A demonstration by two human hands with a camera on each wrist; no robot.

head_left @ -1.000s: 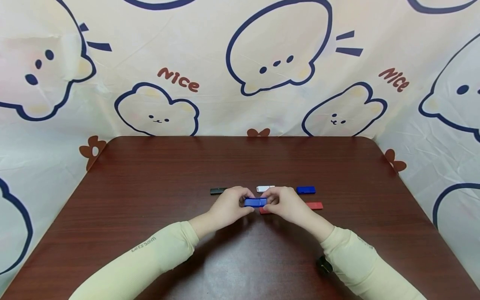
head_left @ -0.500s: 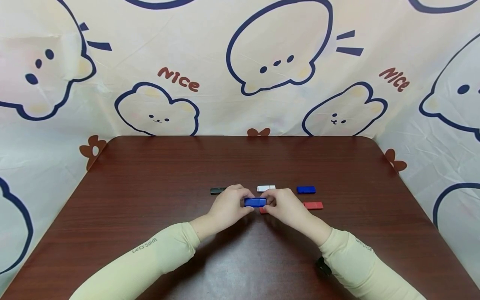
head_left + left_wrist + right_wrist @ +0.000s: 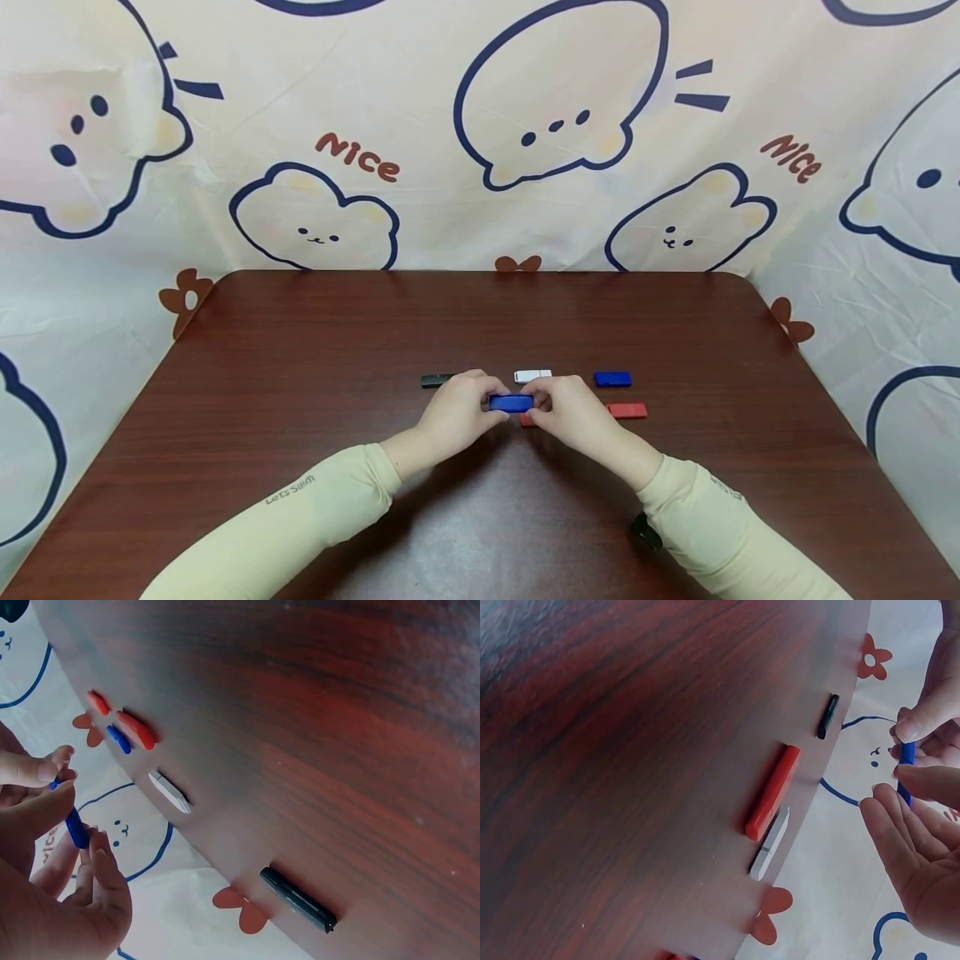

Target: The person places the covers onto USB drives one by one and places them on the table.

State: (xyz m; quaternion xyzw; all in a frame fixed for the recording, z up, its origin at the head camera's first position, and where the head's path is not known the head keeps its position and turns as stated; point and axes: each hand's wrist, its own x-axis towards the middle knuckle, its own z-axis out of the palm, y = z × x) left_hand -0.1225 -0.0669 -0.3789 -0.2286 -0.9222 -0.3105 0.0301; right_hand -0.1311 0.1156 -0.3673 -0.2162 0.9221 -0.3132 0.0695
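Above the middle of the table, in the head view, both hands hold a small blue stick (image 3: 511,403) that looks like a capped USB flash drive. My left hand (image 3: 455,412) pinches its left end between thumb and fingers. At the opposite end, my right hand (image 3: 577,412) pinches with thumb and fingertips. Seen from the left wrist, the blue stick (image 3: 76,829) is raised off the tabletop and partly covered by fingers. The right wrist view shows the thumbs along one side of the stick (image 3: 907,754).
On the brown table (image 3: 300,333) lie a black stick (image 3: 435,381), a white stick (image 3: 532,377) and another blue stick (image 3: 612,379). A red stick (image 3: 627,411) lies at the right; a second red one (image 3: 136,730) is partly behind the right hand in the head view. A patterned curtain (image 3: 420,100) surrounds the table.
The right hand has shifted down slightly, showing more of the white stick. The blue stick has turned a little between the fingers; its cross seam shows less.
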